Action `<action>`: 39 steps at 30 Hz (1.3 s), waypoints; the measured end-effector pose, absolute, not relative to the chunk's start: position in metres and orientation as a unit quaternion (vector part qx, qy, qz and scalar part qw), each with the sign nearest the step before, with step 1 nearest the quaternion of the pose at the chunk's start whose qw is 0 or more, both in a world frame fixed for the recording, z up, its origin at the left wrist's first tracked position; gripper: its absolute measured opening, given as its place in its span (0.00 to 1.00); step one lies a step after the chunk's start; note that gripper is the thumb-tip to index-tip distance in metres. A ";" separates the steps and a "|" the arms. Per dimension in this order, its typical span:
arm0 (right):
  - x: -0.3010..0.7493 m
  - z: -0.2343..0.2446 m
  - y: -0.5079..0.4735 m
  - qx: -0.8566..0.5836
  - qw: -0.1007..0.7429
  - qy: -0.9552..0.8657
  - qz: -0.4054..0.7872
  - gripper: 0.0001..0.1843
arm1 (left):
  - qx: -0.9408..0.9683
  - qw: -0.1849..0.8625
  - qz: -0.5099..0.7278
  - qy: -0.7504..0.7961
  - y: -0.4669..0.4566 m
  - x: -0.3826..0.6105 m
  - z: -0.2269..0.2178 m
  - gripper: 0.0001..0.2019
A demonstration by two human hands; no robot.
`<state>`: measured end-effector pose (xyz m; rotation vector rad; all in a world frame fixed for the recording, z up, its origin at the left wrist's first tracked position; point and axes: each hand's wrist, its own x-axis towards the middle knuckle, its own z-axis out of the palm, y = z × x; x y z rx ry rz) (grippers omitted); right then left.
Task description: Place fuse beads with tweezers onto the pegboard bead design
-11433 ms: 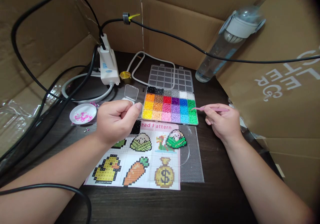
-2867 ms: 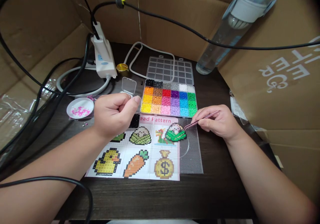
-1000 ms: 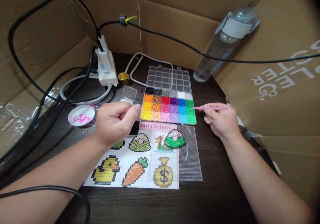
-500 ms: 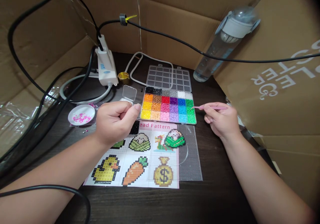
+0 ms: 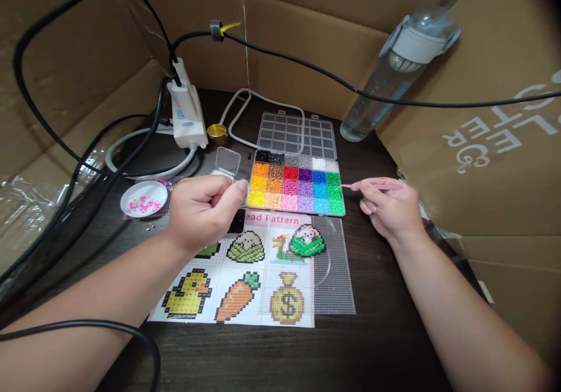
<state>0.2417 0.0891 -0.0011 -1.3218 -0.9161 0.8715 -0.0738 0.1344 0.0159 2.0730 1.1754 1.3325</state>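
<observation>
My right hand (image 5: 391,208) pinches pink tweezers (image 5: 370,186), whose tip rests at the green compartments on the right edge of the open bead box (image 5: 296,183) of many colours. My left hand (image 5: 201,211) is curled in a loose fist on the top left of the pattern sheet (image 5: 239,275), beside a small clear case (image 5: 228,163); I cannot see anything in it. A clear pegboard (image 5: 335,269) lies over the sheet's right side with a partly built green and white bead figure (image 5: 307,241) on it.
A white dish of pink beads (image 5: 144,199) sits at the left. Black and white cables, a white adapter (image 5: 187,117) and a gold cap (image 5: 217,131) lie behind. A water bottle (image 5: 390,70) leans at the back right. Cardboard walls surround the dark table (image 5: 272,357).
Almost three seconds ago the tweezers' tip was at the bead figure on the pegboard; since then my right hand has gone up to the green beads in the box. My left hand stays still.
</observation>
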 end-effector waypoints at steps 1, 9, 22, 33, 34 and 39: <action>0.242 -0.001 0.089 -0.573 0.611 -0.394 0.379 0.16 | 0.743 0.204 0.479 0.420 0.134 -0.074 0.016 0.26; 0.242 -0.004 0.089 -0.585 0.601 -0.408 0.362 0.14 | 0.744 0.207 0.479 0.417 0.135 -0.073 0.017 0.26; 0.243 -0.006 0.089 -0.588 0.595 -0.410 0.364 0.12 | 0.748 0.204 0.477 0.415 0.135 -0.073 0.019 0.26; 0.245 -0.008 0.088 -0.587 0.589 -0.423 0.361 0.10 | 0.745 0.217 0.487 0.401 0.135 -0.073 0.018 0.25; 0.245 -0.008 0.088 -0.585 0.589 -0.423 0.363 0.10 | 0.744 0.217 0.488 0.402 0.135 -0.073 0.018 0.25; 0.244 -0.006 0.088 -0.584 0.585 -0.421 0.372 0.10 | 0.741 0.222 0.484 0.410 0.134 -0.073 0.018 0.25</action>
